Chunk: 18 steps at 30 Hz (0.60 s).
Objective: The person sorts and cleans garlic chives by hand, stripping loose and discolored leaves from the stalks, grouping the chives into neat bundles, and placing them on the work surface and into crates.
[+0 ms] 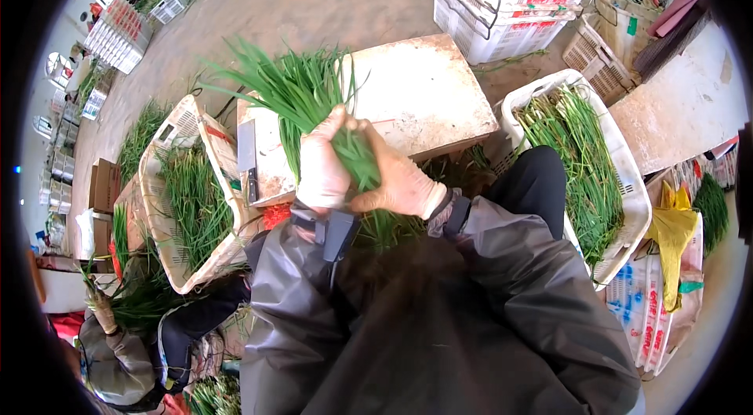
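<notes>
A bunch of long green chive-like leaves (306,88) is gripped in both of my gloved hands over the near edge of a worn white board (423,85). My left hand (325,162) wraps it from the left side. On its right, my right hand (400,174) closes around the lower part, which is slightly blurred. The leaf tips fan out toward the far left. A knife with a broad blade and black handle (252,179) lies flat on the board's left end, apart from my hands. Loose green leaves (388,227) lie below my wrists.
White plastic crates of greens stand to the left (176,262) and right (638,203). Stacked crates (500,15) rise beyond the board. A yellow cloth (670,238) hangs at far right. Another person (117,350) sits at lower left, holding greens.
</notes>
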### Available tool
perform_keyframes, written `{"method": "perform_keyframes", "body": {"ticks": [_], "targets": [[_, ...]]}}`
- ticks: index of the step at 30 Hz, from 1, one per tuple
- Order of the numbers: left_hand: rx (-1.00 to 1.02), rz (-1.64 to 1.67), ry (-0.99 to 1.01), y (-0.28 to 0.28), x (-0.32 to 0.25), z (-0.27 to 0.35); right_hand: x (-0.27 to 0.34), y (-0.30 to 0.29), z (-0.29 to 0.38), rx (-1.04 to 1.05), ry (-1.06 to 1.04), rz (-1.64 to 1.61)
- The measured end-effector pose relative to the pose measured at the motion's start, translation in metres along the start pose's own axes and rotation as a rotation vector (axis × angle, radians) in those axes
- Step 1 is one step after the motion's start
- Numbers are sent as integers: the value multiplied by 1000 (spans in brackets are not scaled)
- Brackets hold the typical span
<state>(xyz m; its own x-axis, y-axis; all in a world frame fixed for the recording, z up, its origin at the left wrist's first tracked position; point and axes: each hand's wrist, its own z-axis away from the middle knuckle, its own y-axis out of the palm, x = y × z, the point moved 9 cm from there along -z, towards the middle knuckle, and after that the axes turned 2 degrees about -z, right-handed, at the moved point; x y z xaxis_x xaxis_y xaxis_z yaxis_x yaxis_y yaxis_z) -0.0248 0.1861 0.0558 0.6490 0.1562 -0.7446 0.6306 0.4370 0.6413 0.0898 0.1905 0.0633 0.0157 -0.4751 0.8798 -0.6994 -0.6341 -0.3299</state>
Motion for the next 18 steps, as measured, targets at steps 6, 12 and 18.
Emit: {"method": "perform_keyframes", "body": {"ticks": [6,12,18], "targets": [[39,-36,8,6,0,-7,-14,-7,-16,272,247,-88],[366,-10,-190,30,3,3,-37,-7,-12,498,425,-259],[548,-6,-147,41,-8,17,-53,33,1,694,452,-597]]}}
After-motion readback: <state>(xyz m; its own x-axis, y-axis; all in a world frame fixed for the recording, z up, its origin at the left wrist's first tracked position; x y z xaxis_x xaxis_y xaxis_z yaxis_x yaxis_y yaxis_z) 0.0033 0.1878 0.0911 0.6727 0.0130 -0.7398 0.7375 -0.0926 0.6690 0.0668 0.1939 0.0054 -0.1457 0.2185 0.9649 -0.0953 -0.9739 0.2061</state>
